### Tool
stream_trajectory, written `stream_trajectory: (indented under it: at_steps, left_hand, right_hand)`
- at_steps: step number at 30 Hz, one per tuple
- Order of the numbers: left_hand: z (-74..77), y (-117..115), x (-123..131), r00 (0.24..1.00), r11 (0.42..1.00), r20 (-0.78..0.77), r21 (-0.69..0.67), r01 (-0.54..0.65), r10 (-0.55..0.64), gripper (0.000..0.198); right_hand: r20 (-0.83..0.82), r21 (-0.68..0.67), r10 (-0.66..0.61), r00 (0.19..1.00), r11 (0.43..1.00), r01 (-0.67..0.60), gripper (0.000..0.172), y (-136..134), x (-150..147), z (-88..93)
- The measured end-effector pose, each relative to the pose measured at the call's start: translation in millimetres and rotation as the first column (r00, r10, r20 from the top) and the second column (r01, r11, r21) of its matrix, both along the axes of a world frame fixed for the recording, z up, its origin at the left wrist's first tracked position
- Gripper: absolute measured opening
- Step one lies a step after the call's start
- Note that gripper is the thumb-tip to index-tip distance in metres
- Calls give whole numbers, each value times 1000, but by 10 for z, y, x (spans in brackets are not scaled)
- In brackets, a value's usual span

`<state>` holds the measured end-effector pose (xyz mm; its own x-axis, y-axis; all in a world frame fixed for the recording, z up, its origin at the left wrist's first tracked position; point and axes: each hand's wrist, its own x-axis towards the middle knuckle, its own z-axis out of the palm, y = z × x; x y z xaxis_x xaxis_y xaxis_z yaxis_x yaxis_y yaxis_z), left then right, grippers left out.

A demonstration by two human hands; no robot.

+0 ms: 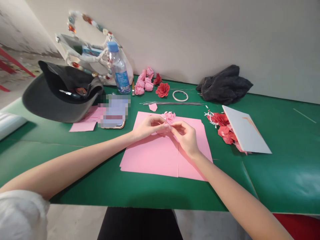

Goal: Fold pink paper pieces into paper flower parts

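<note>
The left hand (149,127) and right hand (186,138) meet above a pink paper sheet (150,160) mid-table (282,133), their fingers (167,127) pinched together on a frilly pink paper piece (169,116).

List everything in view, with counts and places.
Table covering: one, green, underneath everything.
Paper sheet: one, pink, under hands.
Paper flowers: several, pink, far edge.
Paper roses: two, red, beside those.
Paper flower pile: one, red, right.
Card: one, pale grey, right.
Wire bundle: one, silver, far centre.
Tape roll: one, white, far centre.
Water bottle: one, blue-capped, far left.
Cap: one, black, left.
Smartphone: one, screen blurred, left.
Beaded bag: one, white, behind cap.
Cloth: one, dark grey, far right.
Left hand: one, bare, pinching pink paper.
Right hand: one, bare, same paper.
</note>
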<state>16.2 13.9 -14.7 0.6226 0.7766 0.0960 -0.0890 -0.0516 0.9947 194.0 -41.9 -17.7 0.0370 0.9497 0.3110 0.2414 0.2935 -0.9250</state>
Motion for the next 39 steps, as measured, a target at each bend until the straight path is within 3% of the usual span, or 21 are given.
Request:
stream_trajectory:
  at_steps: [12, 19, 29, 33, 39]
  left_hand:
    - [-20, 6, 4, 999, 999, -40, 46, -9, 11, 29]
    - [-19, 1, 4, 998, 997, -60, 82, -5, 9, 29]
    - [-1, 12, -8, 994, 988, -108, 155, 6, 11, 28]
    - [20, 10, -10, 996, 996, -89, 92, 7, 1, 28]
    - [-4, 49, -26, 996, 997, -35, 10, -77, 77, 36]
  right_hand:
    - [-7, -6, 19, 1000, 1000, -19, 11, -14, -12, 16]
    - [-16, -43, 7, 1000, 999, -8, 17, -13, -7, 4]
    - [2, -113, 94, 996, 989, -94, 24, 14, 11, -19]
    - [-15, -121, 125, 992, 985, -126, 26, 16, 21, -17]
    - [-27, 68, 143, 989, 988, -141, 12, 11, 22, 8]
